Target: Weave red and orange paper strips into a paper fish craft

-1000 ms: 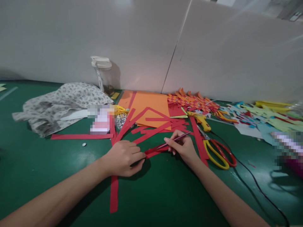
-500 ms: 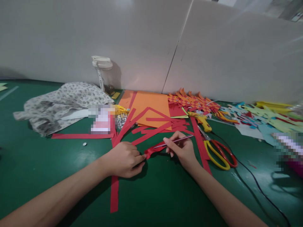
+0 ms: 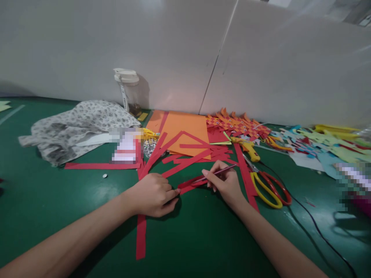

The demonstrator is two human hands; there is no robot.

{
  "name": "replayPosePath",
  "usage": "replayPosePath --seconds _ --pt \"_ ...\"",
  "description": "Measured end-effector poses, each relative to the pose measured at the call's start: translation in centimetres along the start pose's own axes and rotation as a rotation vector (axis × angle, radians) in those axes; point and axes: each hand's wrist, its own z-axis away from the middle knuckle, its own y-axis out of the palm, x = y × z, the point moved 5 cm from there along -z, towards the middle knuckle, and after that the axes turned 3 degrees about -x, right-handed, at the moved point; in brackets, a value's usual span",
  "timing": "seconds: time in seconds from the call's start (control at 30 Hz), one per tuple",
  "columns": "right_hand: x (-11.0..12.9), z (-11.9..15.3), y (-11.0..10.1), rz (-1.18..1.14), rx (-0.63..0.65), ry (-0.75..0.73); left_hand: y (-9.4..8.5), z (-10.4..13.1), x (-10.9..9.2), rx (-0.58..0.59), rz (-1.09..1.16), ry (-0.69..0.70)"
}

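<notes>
My left hand (image 3: 158,195) is closed, with thumb and forefinger pinching the left end of a short red paper strip (image 3: 188,186). My right hand (image 3: 223,179) is closed around a thin dark stick-like tool (image 3: 228,168), whose tip lies along that strip. The strip slants up to the right between both hands, just above the green table (image 3: 185,239). Behind the hands, more red strips (image 3: 188,164) lie loosely over orange paper sheets (image 3: 188,127). One long red strip (image 3: 141,239) runs out below my left wrist.
Red-and-yellow scissors (image 3: 268,189), a yellow glue gun (image 3: 249,148) with a black cord and woven paper pieces (image 3: 237,123) lie to the right. Paper scraps (image 3: 313,143) are farther right. Patterned cloth (image 3: 84,127) and a lidded cup (image 3: 127,90) stand back left.
The red strip between my hands was curled and twisted and now lies straighter. My right hand has shifted very slightly right with the tool. My left hand keeps its pinch.
</notes>
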Motion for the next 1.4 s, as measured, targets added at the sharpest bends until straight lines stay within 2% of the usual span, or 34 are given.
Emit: replayPosePath --seconds 0.13,0.33,0.43,1.4 --pt "0.3 0.0 -0.4 0.0 -0.044 -0.015 0.0 0.1 -0.1 -0.013 -0.001 0.014" --pt "0.0 0.5 1.7 -0.111 0.102 0.059 0.2 0.1 0.0 0.01 -0.008 0.005" --pt "-0.2 0.6 2.2 -0.106 0.131 0.077 0.2 0.1 0.0 0.002 -0.005 0.006" --pt "-0.7 0.3 2.3 -0.083 0.146 0.102 0.0 0.1 0.1 -0.049 -0.073 0.005"
